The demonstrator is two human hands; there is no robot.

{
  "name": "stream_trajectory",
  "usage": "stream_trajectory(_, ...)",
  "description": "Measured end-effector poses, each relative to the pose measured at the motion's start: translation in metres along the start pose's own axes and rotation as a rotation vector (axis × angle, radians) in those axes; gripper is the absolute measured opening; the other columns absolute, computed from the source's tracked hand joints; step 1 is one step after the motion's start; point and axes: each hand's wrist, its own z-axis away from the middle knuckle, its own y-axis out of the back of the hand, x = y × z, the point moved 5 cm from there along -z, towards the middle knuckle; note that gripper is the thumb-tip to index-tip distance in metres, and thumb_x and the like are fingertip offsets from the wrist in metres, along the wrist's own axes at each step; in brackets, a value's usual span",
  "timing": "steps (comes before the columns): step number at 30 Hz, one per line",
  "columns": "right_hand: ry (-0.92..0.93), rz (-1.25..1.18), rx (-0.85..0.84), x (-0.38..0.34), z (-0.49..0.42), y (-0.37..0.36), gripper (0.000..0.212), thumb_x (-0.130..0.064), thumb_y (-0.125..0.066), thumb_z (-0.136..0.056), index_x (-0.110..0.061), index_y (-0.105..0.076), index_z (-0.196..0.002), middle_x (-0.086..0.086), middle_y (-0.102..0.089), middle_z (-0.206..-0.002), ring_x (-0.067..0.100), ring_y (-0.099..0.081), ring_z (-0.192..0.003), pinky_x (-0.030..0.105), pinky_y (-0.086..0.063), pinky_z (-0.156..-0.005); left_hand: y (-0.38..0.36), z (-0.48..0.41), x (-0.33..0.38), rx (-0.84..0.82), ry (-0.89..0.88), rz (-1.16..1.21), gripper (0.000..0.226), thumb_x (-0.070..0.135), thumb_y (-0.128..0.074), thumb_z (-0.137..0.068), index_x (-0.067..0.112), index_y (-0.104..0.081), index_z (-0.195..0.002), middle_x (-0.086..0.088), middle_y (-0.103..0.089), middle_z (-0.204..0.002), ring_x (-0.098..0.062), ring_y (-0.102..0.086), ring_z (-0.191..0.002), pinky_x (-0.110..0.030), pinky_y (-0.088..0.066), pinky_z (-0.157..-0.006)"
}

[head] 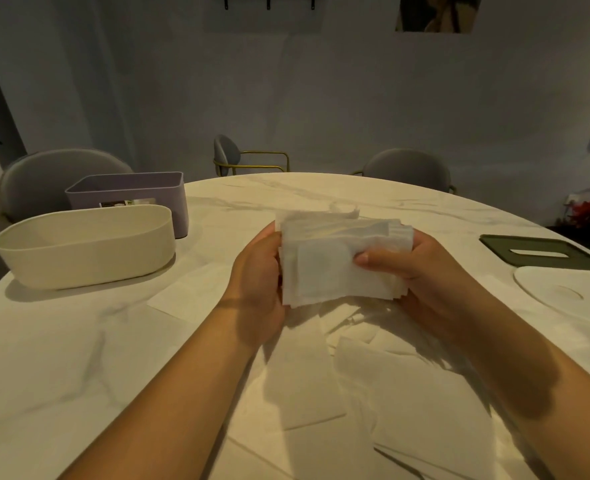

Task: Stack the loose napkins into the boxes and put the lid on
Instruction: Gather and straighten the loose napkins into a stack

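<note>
A thick stack of white napkins [335, 261] is held above the middle of the table. My left hand [257, 282] grips its left end and my right hand [421, 271] grips its right end, thumb lying across the top sheet. Several loose napkins [383, 382] lie spread on the table below my forearms. A cream oval box [85, 252] stands open at the left, with a lilac rectangular box [130, 194] behind it. At the right edge lie a dark green lid [542, 252] with a slot and a white oval lid [563, 289].
The round marble table [79, 358] curves away at its far edge. Grey chairs [407, 168] stand behind it, another grey chair [61, 171] sits behind the boxes. Red flowers [587, 213] are at the far right.
</note>
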Motion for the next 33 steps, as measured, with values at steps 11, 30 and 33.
stream_trajectory(11, -0.033, -0.145, 0.019, 0.01, -0.001, -0.002, 0.036, -0.01, -0.066, -0.082, -0.022, -0.061, -0.116, 0.004, -0.071, -0.101, 0.022, -0.071, -0.086, 0.033, -0.058, -0.067, -0.004, 0.001, 0.006, -0.038, -0.265, -0.404, 0.052, 0.023, -0.083, -0.063, 0.033, -0.054, -0.105, 0.003, -0.06, -0.106, -0.021, -0.06, -0.103, -0.036, -0.058, -0.082)
stream_trajectory(30, 0.041, 0.198, 0.277, -0.008, -0.008, 0.031, 0.013, -0.019, -0.061, -0.089, -0.029, -0.067, -0.085, -0.005, -0.069, -0.092, 0.02, -0.066, -0.089, 0.027, -0.056, -0.069, 0.01, -0.003, 0.008, 0.012, -0.188, -0.42, 0.042, 0.007, -0.073, -0.069, 0.032, -0.058, -0.098, 0.002, -0.063, -0.1, -0.019, -0.058, -0.096, -0.034, -0.057, -0.078)
stream_trajectory(33, 0.06, 0.218, 0.272, -0.008, -0.009, 0.03, 0.015, -0.018, -0.06, -0.091, -0.03, -0.066, -0.083, -0.008, -0.068, -0.089, 0.019, -0.065, -0.088, 0.021, -0.056, -0.064, 0.009, -0.003, 0.008, -0.002, -0.192, -0.451, 0.04, -0.001, -0.066, -0.08, 0.032, -0.055, -0.098, 0.004, -0.06, -0.101, -0.017, -0.056, -0.096, -0.033, -0.056, -0.08)
